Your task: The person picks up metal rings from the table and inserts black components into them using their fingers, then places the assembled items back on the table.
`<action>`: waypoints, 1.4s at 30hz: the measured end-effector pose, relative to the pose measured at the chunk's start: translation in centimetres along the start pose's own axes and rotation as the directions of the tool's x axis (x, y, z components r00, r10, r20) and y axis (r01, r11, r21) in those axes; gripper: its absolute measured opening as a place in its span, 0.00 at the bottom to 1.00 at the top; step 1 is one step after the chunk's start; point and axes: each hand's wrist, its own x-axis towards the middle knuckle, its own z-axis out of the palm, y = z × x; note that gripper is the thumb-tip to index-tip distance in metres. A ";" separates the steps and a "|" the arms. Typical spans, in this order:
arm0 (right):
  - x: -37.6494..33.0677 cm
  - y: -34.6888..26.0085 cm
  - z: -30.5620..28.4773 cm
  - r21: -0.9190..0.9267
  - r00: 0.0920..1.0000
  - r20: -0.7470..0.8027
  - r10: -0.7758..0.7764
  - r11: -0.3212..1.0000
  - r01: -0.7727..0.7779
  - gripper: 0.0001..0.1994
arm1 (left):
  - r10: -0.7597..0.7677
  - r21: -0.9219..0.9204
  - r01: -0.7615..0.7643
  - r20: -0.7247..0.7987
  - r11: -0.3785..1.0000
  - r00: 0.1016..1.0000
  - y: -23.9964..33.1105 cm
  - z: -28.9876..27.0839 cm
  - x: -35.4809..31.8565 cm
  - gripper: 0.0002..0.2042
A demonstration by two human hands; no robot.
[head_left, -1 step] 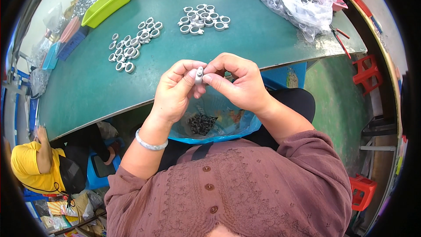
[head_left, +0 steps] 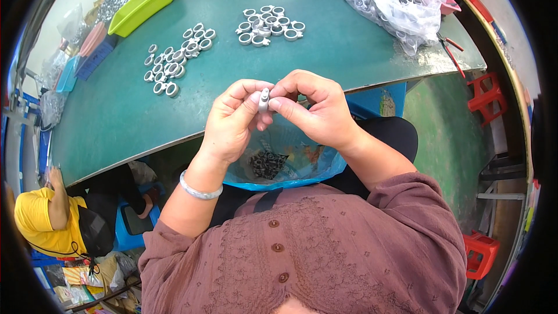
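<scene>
We are pinching a small silver metal ring (head_left: 263,99) between our left hand (head_left: 232,122) and right hand (head_left: 317,110), fingertips of both grasping it above a blue bag (head_left: 302,160) of dark small parts on our lap. More silvery rings (head_left: 174,61) are lying in two clusters on the green table (head_left: 325,52). A clear plastic bag (head_left: 395,3) is sitting far right, a lime tray (head_left: 142,6) far left

two ring clusters (head_left: 174,64) (head_left: 268,25) on table (head_left: 325,52), tray (head_left: 141,4) far left, bag (head_left: 395,3) far right
</scene>
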 end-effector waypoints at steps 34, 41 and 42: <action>0.1 1.3 -0.6 0.315 0.964 0.071 0.257 0.911 -0.266 0.08 | -0.113 -0.003 0.113 -0.075 0.994 0.991 0.8 0.5 -1.6 0.12; 0.1 1.6 -0.8 0.311 0.963 0.139 0.230 0.913 -0.263 0.08 | 0.030 0.113 -0.015 -0.135 0.994 0.990 0.1 1.2 -1.7 0.08; 0.1 1.7 -0.8 0.299 0.967 0.139 0.216 0.921 -0.249 0.09 | 0.137 0.214 -0.105 -0.139 0.971 0.981 -0.1 1.3 -1.8 0.09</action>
